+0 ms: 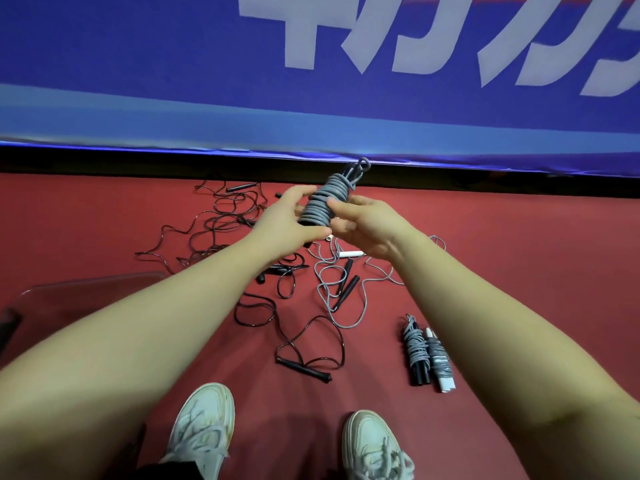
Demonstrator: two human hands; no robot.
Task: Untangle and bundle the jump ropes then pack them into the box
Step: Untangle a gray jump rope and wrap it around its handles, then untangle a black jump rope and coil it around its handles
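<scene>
**Grey rope bundle held in both hands**

We hold the tightly coiled grey jump-rope bundle [322, 202] tilted above the red floor [519, 271]. Our left hand [287, 220] curls its fingers round the lower coils, and our right hand [367, 225] pinches the side. Tangled thin black ropes [225, 216] lie toward the floor's far edge, with a loose grey rope [329, 299] nearer. Two wound bundles [427, 355] lie at right and the clear plastic box [86, 289] at left.

We record one wide-angle head-worn view, facing forward and down at the red floor [519, 254], shoes [204, 427] at its lower edge, blue banner [138, 64] across its top.
</scene>
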